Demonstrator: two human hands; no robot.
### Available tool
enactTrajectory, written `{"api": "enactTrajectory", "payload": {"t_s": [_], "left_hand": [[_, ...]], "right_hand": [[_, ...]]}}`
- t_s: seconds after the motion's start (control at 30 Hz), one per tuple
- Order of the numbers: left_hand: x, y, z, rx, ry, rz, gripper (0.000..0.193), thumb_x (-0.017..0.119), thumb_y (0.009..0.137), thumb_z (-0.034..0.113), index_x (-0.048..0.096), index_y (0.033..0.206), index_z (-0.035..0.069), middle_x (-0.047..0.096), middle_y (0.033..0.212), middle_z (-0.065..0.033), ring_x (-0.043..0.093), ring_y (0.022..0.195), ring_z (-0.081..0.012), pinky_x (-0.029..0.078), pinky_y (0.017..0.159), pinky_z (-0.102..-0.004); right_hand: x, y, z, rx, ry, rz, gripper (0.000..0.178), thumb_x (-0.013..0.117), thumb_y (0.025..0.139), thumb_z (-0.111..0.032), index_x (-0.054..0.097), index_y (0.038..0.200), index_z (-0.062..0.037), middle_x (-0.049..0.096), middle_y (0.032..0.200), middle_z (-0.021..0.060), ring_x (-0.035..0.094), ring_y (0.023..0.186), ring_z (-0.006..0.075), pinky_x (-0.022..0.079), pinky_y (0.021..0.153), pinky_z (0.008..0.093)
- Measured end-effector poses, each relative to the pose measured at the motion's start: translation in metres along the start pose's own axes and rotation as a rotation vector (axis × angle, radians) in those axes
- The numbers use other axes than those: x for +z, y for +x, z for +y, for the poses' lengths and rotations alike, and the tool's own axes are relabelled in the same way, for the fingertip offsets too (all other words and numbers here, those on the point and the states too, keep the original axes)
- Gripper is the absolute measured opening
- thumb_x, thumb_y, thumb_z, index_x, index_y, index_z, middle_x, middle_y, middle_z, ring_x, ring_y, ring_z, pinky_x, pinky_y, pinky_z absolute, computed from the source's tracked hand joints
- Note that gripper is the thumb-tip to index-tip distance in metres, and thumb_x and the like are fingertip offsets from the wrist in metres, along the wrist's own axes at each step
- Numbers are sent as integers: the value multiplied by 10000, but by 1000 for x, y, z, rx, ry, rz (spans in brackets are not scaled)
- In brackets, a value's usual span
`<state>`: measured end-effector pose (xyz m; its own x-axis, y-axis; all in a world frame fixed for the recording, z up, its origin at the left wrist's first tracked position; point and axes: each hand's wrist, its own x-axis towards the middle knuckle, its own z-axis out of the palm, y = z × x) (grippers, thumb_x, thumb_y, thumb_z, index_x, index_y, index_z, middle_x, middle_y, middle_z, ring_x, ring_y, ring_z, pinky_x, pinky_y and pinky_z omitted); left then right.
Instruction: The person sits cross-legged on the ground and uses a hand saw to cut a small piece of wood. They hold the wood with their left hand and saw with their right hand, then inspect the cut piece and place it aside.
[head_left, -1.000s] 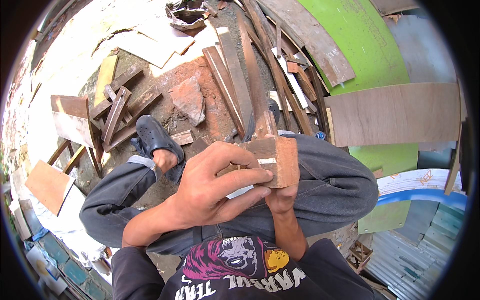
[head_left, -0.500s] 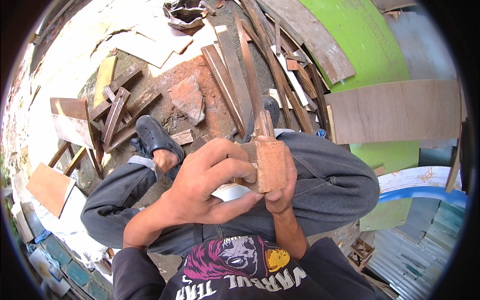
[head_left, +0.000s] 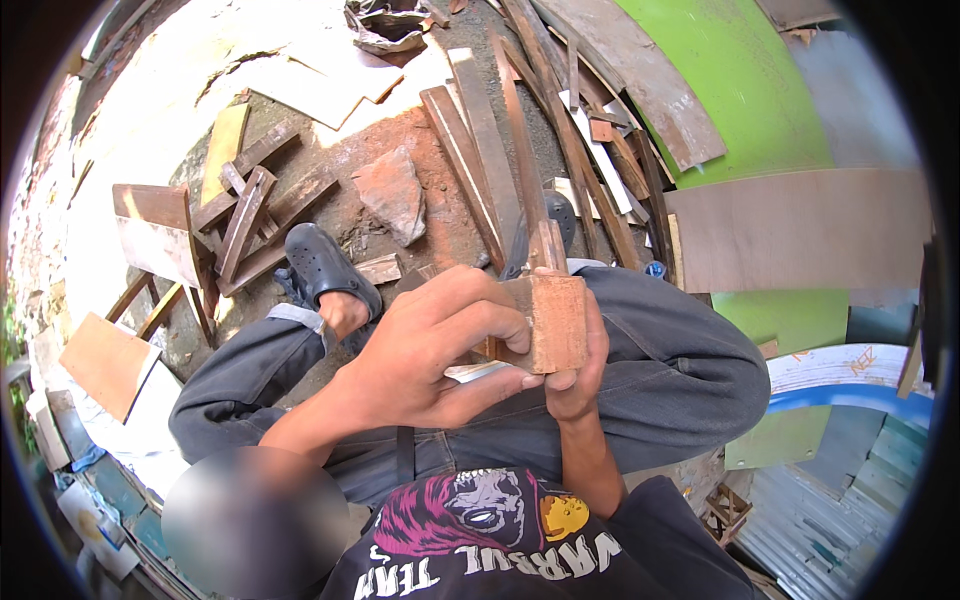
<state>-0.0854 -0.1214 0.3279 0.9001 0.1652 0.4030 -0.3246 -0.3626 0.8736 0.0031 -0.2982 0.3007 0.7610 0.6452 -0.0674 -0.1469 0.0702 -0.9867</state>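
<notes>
Wood block (head_left: pixel 558 325) is held btwn L hand (head_left: pixel 430 345) & R hand (head_left: pixel 592 368), top edge bare

The person's left hand (head_left: pixel 435 345) slants in from the left, fingers curled, thumb stretched out below; the right hand (head_left: pixel 580 390), partly hidden, grips atop its near-upright forearm (head_left: pixel 590 455).
</notes>
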Motion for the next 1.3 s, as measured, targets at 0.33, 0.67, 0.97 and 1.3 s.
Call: {"api": "enactTrajectory", "payload": {"t_s": [0.33,0.67,0.97,1.3], "left_hand": [[12,-4,-21,-37,-33,-62,316,872,758,144,631,945,64,605,914,-66,613,826,-236,480,706,-343],[-17,1,-33,-257,150,-201,925,888,728,270,398,1479,41,498,1433,-176,554,1262,-286,503,999,-400],[2,-4,-91,-433,29,42,868,816,842,347,391,1518,7,664,1238,-227,688,1084,-298,540,953,-399],[-7,-25,-213,-779,76,343,843,651,974,412,244,1577,-15,599,1353,-242,626,1168,-238,494,987,-364]], "right_hand": [[-18,3,22,24,-78,-37,1102,711,743,-779,467,1364,98,590,1244,130,602,1138,195,487,982,335],[-22,26,44,-62,-159,-118,987,772,812,-612,443,1386,119,584,1290,241,579,1236,304,468,1040,392],[-17,56,44,304,26,-118,790,585,953,-625,562,1354,55,576,845,-1,527,703,59,425,602,215],[-36,50,79,305,-191,33,561,652,983,-457,649,1258,32,688,1075,108,624,997,168,464,923,289]]}}
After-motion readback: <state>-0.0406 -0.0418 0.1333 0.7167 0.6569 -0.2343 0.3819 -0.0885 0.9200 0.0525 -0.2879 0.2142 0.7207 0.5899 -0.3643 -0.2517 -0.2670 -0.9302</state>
